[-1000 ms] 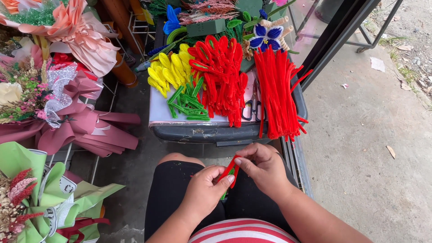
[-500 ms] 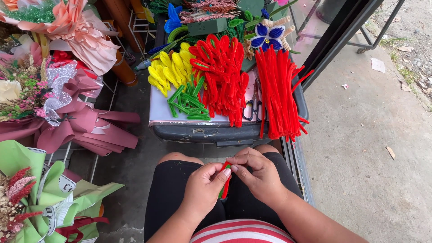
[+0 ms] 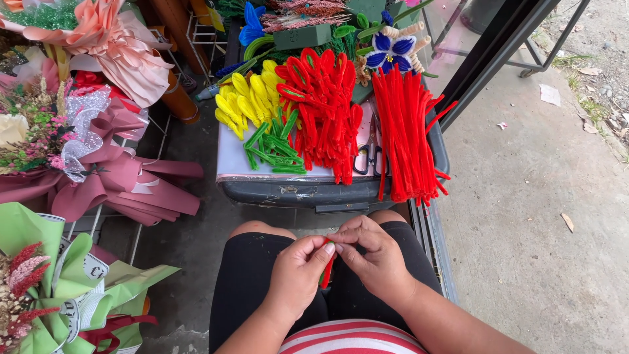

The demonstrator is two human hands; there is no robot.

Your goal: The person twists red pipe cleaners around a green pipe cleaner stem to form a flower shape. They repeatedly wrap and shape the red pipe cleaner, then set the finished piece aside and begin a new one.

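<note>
My left hand [image 3: 296, 270] and my right hand [image 3: 369, 255] meet over my lap, fingertips pinched together on a red pipe cleaner [image 3: 325, 271] with a bit of green at its top. The piece hangs down between my knees. In front of me a dark grey bin [image 3: 308, 191] carries a white board with piles of pipe cleaners: straight red ones [image 3: 407, 137] at the right, bent red shapes [image 3: 321, 108] in the middle, yellow loops [image 3: 246, 98] and short green pieces [image 3: 272, 145] at the left. Scissors [image 3: 367, 157] lie between the red piles.
Wrapped bouquets stand at the left: a pink and maroon one [image 3: 98, 164], a green one [image 3: 59, 282], a peach one [image 3: 111, 39]. A blue and white pipe-cleaner flower [image 3: 391, 49] sits behind the bin. A black metal frame [image 3: 491, 52] and concrete pavement [image 3: 544, 216] lie at the right.
The pipe cleaner, first held slanted with its red end up between my hands, now hangs straight down. My fingers have closed together at its top.
</note>
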